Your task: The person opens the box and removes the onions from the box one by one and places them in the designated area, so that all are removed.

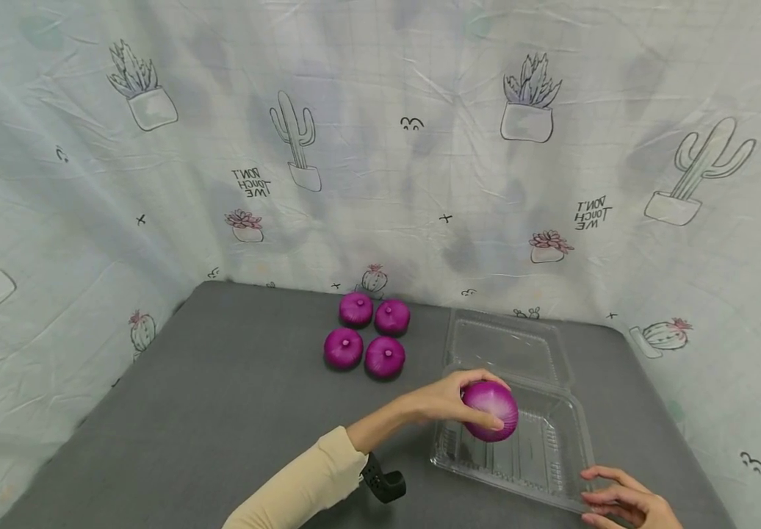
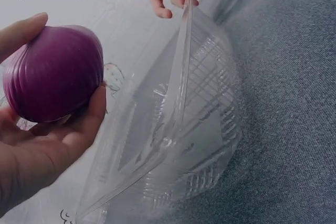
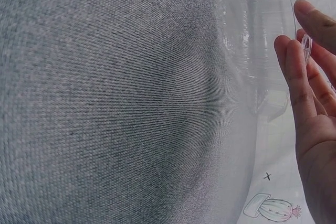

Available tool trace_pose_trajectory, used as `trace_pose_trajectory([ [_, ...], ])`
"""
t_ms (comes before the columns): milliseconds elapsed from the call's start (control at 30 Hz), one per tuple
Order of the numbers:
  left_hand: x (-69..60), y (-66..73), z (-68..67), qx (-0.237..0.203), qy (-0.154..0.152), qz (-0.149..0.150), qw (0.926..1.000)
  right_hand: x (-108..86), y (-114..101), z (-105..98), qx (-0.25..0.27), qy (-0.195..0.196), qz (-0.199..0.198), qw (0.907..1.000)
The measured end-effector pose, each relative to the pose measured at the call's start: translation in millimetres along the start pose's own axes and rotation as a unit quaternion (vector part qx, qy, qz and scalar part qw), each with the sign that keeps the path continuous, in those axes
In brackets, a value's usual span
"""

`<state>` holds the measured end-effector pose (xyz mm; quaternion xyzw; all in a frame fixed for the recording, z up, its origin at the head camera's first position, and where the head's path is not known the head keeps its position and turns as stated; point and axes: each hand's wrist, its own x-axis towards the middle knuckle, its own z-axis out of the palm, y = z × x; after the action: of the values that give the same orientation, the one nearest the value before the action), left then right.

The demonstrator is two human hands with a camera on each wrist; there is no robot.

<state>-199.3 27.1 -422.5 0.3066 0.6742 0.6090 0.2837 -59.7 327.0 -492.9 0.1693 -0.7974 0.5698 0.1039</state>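
Observation:
My left hand (image 1: pixel 445 397) grips a purple onion (image 1: pixel 491 415), thumb on one side and fingers on the other. It holds the onion above the base of a clear plastic clamshell container (image 1: pixel 513 485), whose lid (image 1: pixel 506 345) lies folded back toward the wall. In the left wrist view the onion (image 2: pixel 58 72) rests between thumb and fingers, apart from the container (image 2: pixel 210 124). At the near right corner, my right hand (image 1: pixel 635 501) pinches the container's rim. Thumb and fingers of the right hand (image 3: pixel 317 87) lie on either side of that edge in the right wrist view.
Several more purple onions (image 1: pixel 385 358) stand grouped at the back middle of the grey-covered table (image 1: pixel 222 411), left of the container. A white curtain (image 1: pixel 380 184) printed with potted plants hangs behind and beside the table. A black device (image 1: pixel 383 481) is at my left wrist.

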Motion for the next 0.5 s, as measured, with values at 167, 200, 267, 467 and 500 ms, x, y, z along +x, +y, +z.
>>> trace_pose_trajectory([
  [167,2.6,-0.9,-0.5,-0.084,0.002,0.0,0.9964,-1.0,0.1,-0.1,-0.005,0.002,-0.001,1.0],
  [200,2.9,-1.0,-1.2,-0.111,0.004,-0.003,0.9938,-1.2,0.3,-0.1,0.0,0.001,-0.003,1.0],
  [267,3.4,-0.4,-2.1,-0.161,0.005,-0.017,0.9868,-1.4,-0.7,0.7,-0.009,0.004,0.003,0.9999],
  [467,3.5,-0.8,-5.5,-0.238,0.006,-0.044,0.9702,0.3,-6.8,4.3,-0.085,0.016,0.032,0.9957],
  [500,3.5,-1.1,-6.5,-0.243,0.004,-0.044,0.9691,0.5,-7.3,4.5,-0.09,0.016,0.033,0.9952],
])
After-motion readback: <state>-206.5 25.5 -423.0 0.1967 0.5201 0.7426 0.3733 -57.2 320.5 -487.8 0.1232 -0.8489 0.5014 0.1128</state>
